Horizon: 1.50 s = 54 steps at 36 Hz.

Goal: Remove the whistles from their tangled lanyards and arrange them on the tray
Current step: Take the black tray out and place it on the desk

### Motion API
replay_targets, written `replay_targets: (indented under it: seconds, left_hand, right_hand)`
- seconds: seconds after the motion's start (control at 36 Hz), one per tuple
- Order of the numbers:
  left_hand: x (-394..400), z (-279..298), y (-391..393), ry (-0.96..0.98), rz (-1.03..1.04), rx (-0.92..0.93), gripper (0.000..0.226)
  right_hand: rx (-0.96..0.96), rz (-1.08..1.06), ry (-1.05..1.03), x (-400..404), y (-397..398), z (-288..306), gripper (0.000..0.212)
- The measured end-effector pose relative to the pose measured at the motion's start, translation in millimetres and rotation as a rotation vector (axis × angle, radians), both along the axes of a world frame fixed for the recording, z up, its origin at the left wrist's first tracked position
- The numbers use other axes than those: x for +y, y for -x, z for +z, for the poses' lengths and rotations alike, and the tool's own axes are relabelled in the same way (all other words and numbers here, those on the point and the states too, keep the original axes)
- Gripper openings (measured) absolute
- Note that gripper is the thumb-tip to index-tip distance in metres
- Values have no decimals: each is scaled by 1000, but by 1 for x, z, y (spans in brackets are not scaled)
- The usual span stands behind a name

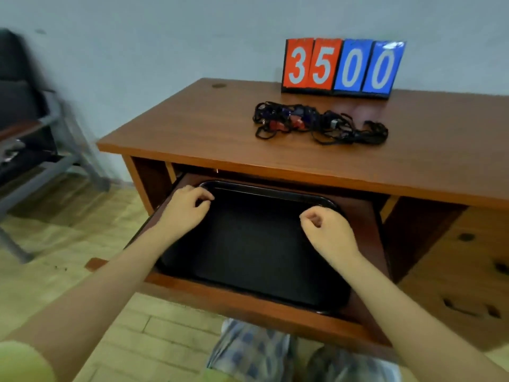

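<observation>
My left hand (pixel 185 206) is over the far left corner of the black tray (pixel 256 252). Its fingers are bent and the tips sit right at the tray's rim, but I cannot tell if they are really holding the rim or just touching it. My right hand (pixel 327 232) is over the far right part of the tray, near its right edge. Its fingers are curled into a loose fist and I see nothing in them. I cannot tell if this hand touches the tray. The tray lies flat in the pulled-out drawer (pixel 248 301) under the top of the brown wooden desk (pixel 198 125), and it fills most of the drawer. The whistles (pixel 292 118) are up on the desk top, toward its back edge and near the middle. They are red and blue and one looks grey. They are all mixed up in a pile of black lanyards (pixel 322 125), and the strings loop around them, so I cannot count them. Just behind the pile, at the back edge of the desk, stands a score board (pixel 343 67) with two red cards and two blue cards that read 3500. To the left of the desk, on the floor, is a grey metal chair (pixel 49 125), and it looks blurry.
</observation>
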<state>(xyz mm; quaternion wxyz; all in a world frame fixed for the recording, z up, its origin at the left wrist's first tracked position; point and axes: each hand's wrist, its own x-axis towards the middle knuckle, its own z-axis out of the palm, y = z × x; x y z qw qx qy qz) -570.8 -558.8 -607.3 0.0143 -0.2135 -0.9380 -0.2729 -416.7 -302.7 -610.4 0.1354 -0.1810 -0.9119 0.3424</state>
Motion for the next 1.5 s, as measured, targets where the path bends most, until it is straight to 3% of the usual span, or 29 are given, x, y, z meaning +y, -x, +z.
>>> replay_targets:
  seconds: [0.06,0.14,0.25,0.42,0.47,0.61,0.69,0.81,0.86,1.0,1.14,1.25,1.39,1.5]
  left_hand:
    - [-9,-1,1,67,71,3,31]
    - [-20,1,-3,102,171,-146,53]
    - [-24,1,-3,26,145,-248,59]
    - [-27,10,8,-57,182,-315,39]
    - [-27,13,11,-74,170,-345,25]
    - [-20,16,12,-270,172,-496,24]
    - [-9,23,2,-417,203,-654,42]
    - [-4,29,-16,-422,150,-737,56]
    - [-3,32,-24,-466,137,-743,57]
    - [-1,48,-40,-615,113,-738,36]
    - [-8,70,-40,-787,149,-719,44]
    - [-7,88,-41,-970,195,-695,38]
    - [1,97,-38,-1098,315,-599,48]
    - [-1,97,-35,-1168,345,-638,42]
  right_hand:
    - [-38,-130,-107,4,-17,-6,24]
    - [-114,-276,-241,-6,-40,-9,49]
    - [-183,-374,-148,-16,-55,-12,64]
    - [-261,-365,-73,-8,-62,-7,41]
    - [-251,-369,6,-3,-66,-3,42]
    - [-187,-382,135,11,-82,11,44]
    - [-141,-381,176,16,-97,21,34]
    - [-51,-378,187,17,-118,34,31]
    - [1,-380,216,15,-129,43,29]
    - [163,-425,431,9,-146,63,20]
    - [350,-494,628,3,-139,81,32]
    - [534,-484,909,-10,-116,91,32]
    - [411,-232,963,-46,-60,91,34]
    - [407,-181,985,-57,-9,93,40]
